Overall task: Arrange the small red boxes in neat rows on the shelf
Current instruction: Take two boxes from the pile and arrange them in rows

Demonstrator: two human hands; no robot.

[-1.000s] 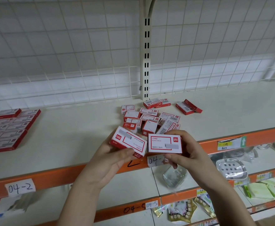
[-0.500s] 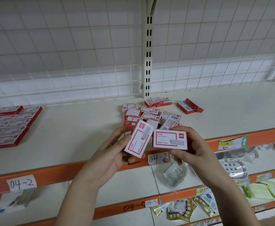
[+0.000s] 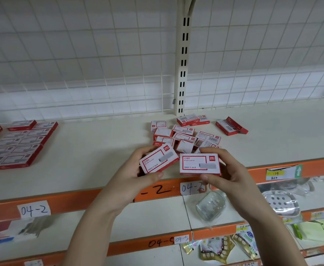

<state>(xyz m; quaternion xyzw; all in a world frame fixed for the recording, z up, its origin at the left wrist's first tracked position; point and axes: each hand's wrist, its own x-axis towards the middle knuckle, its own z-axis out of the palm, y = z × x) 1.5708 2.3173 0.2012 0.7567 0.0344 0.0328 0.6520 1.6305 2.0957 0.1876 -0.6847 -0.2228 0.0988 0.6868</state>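
My left hand (image 3: 136, 177) grips a small red-and-white box (image 3: 158, 158), tilted with its right end higher. My right hand (image 3: 228, 169) holds a second box (image 3: 199, 163) level, face up, just to the right of the first. Both boxes hover over the front edge of the cream shelf (image 3: 92, 156). Behind them lies a loose pile of red boxes (image 3: 184, 135), with a pair of boxes (image 3: 231, 126) apart at the right. At the far left, several boxes lie in neat rows (image 3: 17, 144).
A white wire grid (image 3: 99, 64) backs the shelf, with a slotted upright post (image 3: 183, 60) behind the pile. The orange front rail (image 3: 76, 202) carries handwritten labels. Lower shelves hold a clear jar (image 3: 211, 206), a wrapped soap dish (image 3: 280, 203) and packets.
My left hand has turned its box from steeply tilted to nearly flat, face up, beside the right hand's box. Both hands have shifted slightly toward the pile.
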